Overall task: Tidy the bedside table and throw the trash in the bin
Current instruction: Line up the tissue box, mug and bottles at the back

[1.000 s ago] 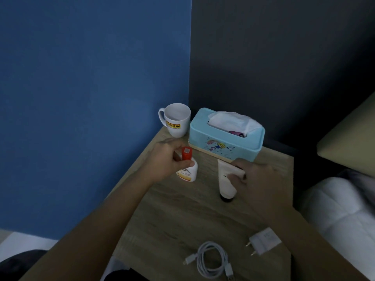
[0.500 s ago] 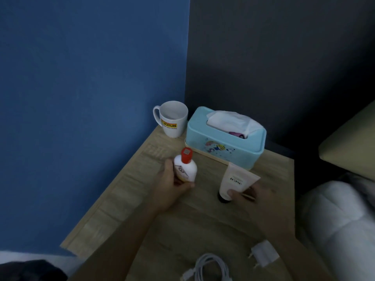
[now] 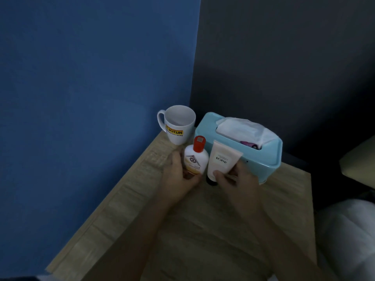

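a: ok, hands first?
b: left hand grips the white bottle with the red cap, upright; its base is hidden by the fingers. right hand pinches the white tube low down, dark cap end pointing at the bedside table.
a: where are they?
b: bottle and tube sit just beside each other at the back of the table, right in front of the mug and the blue tissue box.
a: anything in the way?
b: tube covers part of the box front. a white tissue sticks out of the top, with a small pink thing next to it, can't tell what.
a: surroundings?
b: blue wall on the left, dark wall behind, white bedding at the right edge.
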